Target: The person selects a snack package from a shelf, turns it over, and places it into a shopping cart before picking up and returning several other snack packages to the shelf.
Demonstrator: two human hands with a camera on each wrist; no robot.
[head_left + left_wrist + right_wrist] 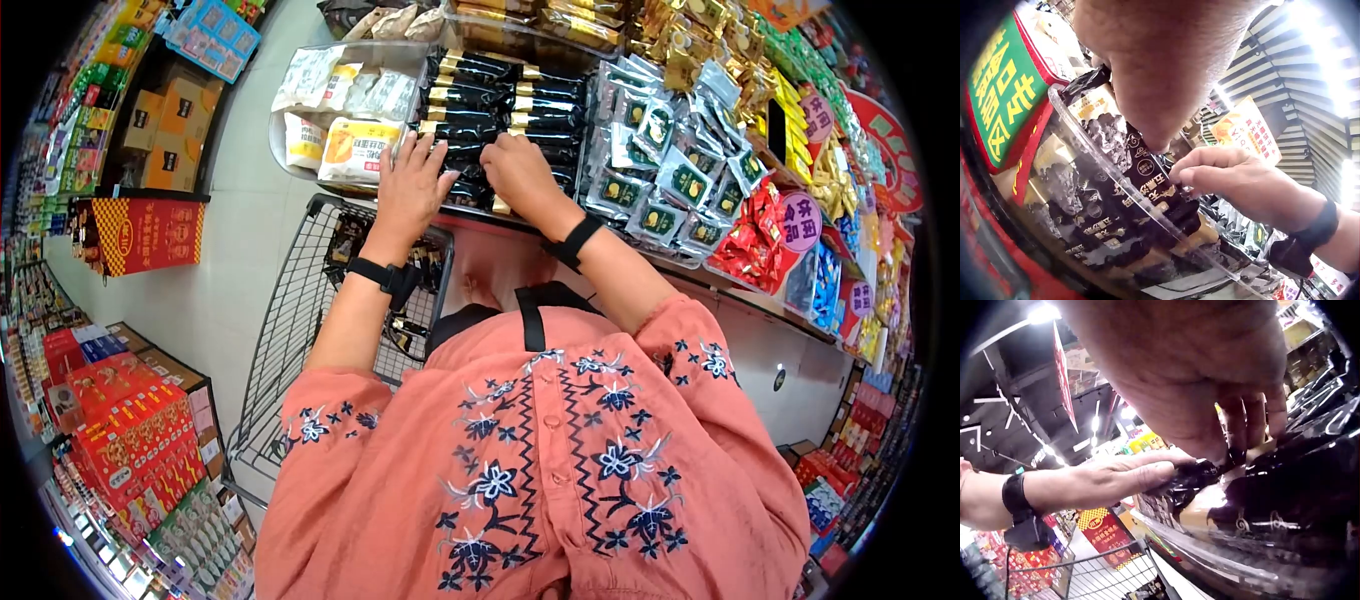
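Over the bin, my left hand [410,185] lies flat, right hand [520,172] pinches black packets [480,110]; align edges gently.

This is a shop, a grocery or snack store. A display bin [300,165] under the hands is packed with rows of black-and-gold packets [500,95]. A wire shopping cart [300,320] stands just below the left hand, stacked red boxes [130,430] fill shelves further left, and round price signs [800,220] hang to the right.
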